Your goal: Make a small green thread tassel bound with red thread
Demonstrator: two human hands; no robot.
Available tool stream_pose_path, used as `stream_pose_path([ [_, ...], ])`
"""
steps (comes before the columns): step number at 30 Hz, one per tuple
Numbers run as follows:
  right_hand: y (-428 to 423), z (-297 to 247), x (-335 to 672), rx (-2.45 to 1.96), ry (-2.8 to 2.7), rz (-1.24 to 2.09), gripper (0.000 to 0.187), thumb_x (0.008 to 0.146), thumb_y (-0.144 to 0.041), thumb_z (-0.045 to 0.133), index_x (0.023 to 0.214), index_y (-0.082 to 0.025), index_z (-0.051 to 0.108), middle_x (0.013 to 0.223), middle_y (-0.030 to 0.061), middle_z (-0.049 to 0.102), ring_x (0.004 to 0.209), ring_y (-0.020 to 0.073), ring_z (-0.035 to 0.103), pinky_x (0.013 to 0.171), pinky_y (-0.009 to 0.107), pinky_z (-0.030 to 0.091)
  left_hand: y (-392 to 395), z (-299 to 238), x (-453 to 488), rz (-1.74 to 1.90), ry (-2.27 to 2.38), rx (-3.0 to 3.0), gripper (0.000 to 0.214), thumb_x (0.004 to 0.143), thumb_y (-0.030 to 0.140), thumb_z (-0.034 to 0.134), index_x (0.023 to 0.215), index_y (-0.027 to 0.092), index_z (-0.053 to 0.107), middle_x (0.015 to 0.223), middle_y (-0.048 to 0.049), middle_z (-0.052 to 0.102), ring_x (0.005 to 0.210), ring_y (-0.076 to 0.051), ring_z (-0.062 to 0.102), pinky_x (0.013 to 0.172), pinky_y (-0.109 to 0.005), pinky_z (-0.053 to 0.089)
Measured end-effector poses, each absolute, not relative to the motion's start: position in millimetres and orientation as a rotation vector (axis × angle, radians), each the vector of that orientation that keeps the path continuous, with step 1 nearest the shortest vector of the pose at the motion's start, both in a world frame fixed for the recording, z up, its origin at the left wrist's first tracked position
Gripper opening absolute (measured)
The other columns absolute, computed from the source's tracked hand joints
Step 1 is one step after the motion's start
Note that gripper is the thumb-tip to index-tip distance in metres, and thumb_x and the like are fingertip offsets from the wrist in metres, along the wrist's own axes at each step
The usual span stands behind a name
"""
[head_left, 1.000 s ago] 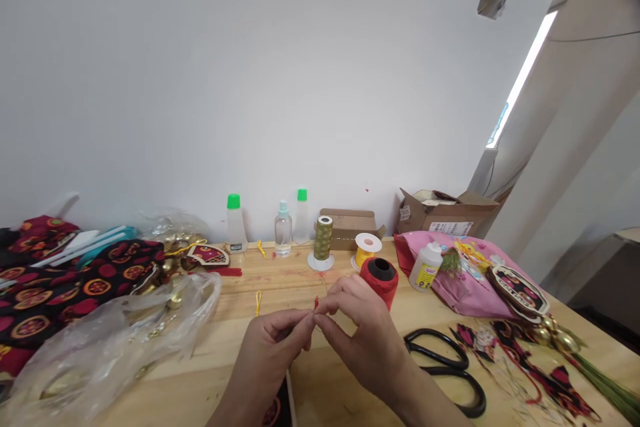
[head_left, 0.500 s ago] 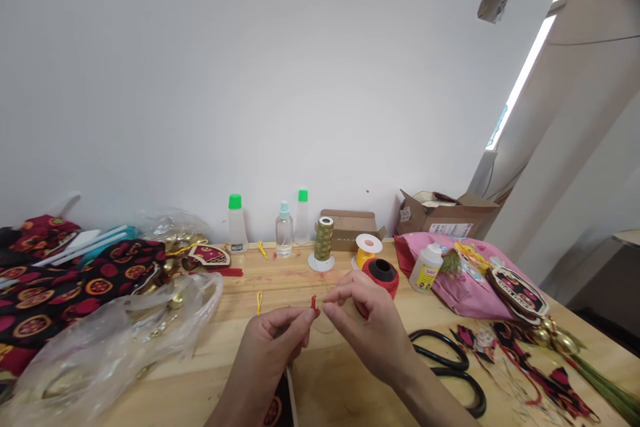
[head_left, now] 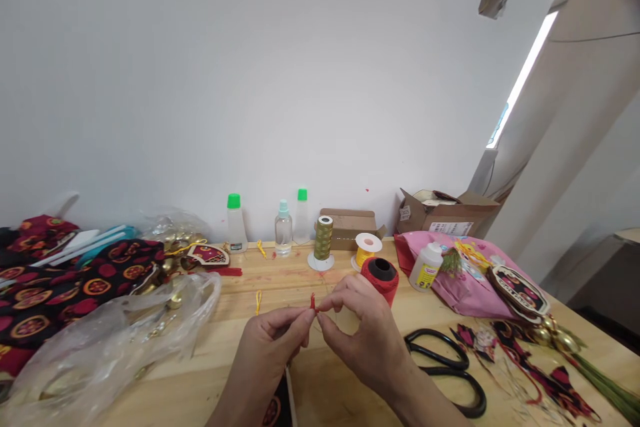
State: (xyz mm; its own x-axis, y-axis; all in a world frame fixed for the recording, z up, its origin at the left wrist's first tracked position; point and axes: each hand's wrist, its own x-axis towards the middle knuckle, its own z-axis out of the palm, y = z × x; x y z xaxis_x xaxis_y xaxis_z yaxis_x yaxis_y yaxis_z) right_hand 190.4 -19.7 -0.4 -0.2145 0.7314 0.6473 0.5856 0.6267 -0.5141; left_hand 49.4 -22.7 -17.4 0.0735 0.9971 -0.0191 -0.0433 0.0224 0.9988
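My left hand [head_left: 267,353] and my right hand [head_left: 365,337] meet over the wooden table [head_left: 235,360], low in the middle of the view. Both pinch a small red thread piece [head_left: 313,302] between their fingertips. Just behind my right hand stands a red thread spool [head_left: 381,277] with a dark core. A dark patterned piece [head_left: 277,407] lies under my left wrist, mostly hidden.
Black scissors [head_left: 450,373] lie right of my right hand. A green-gold spool [head_left: 323,239], a yellow spool [head_left: 367,248], squeeze bottles [head_left: 236,223], a glue bottle [head_left: 425,265] and cardboard boxes [head_left: 445,212] stand at the back. A plastic bag [head_left: 110,340] and patterned fabric [head_left: 60,287] cover the left; pink bag [head_left: 460,287] and ornaments at right.
My right fingertips drew slightly apart from the left, then came back to the red thread piece. Both hands have stayed in about the same place.
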Motion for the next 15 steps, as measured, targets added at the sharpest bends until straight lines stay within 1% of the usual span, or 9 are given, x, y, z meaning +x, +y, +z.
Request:
stream_pose_path([
  [5,-20.3,1.5,190.3,-0.99,-1.917,0.119,0.006,0.071,-0.014,0.055,0.073,-0.017,0.06,0.065,0.0017,0.053,0.066,0.0151,0.048,0.057,0.026,0.037,-23.2,-16.5,49.0,1.153,1.149,1.227,0.031,0.066,0.041,0.061,0.049,0.015,0.056,0.047,0.0077,0.028,0.047,-0.008,0.02,0.042,-0.022,0.016],
  [9,-21.3,2.3,188.7,-0.935,-1.953,0.032,0.01,0.073,-0.013,0.053,0.068,-0.017,0.061,0.062,0.0022,0.053,0.063,0.0143,0.046,0.054,0.025,0.035,-23.1,-16.0,48.5,1.14,1.122,1.207,0.028,0.067,0.04,0.061,0.058,0.014,0.061,0.049,0.0072,0.032,0.048,-0.008,0.022,0.044,-0.022,0.017],
  [11,-21.4,1.2,187.6,-0.911,-1.952,-0.032,0.013,0.074,-0.012,0.052,0.066,-0.017,0.061,0.06,0.0024,0.052,0.061,0.0137,0.045,0.052,0.024,0.035,-22.1,-17.6,48.5,1.125,1.059,1.162,0.028,0.068,0.04,0.06,0.057,0.015,0.06,0.048,0.0081,0.03,0.047,-0.008,0.02,0.043,-0.022,0.015],
  [15,-19.8,-4.2,185.0,-0.852,-1.907,-0.158,0.014,0.074,-0.011,0.053,0.064,-0.016,0.062,0.054,0.0014,0.05,0.054,0.012,0.042,0.049,0.023,0.031,-21.1,-22.4,48.9,1.127,0.916,1.051,0.032,0.069,0.04,0.06,0.05,0.016,0.052,0.044,0.0093,0.028,0.044,-0.007,0.016,0.041,-0.022,0.013],
])
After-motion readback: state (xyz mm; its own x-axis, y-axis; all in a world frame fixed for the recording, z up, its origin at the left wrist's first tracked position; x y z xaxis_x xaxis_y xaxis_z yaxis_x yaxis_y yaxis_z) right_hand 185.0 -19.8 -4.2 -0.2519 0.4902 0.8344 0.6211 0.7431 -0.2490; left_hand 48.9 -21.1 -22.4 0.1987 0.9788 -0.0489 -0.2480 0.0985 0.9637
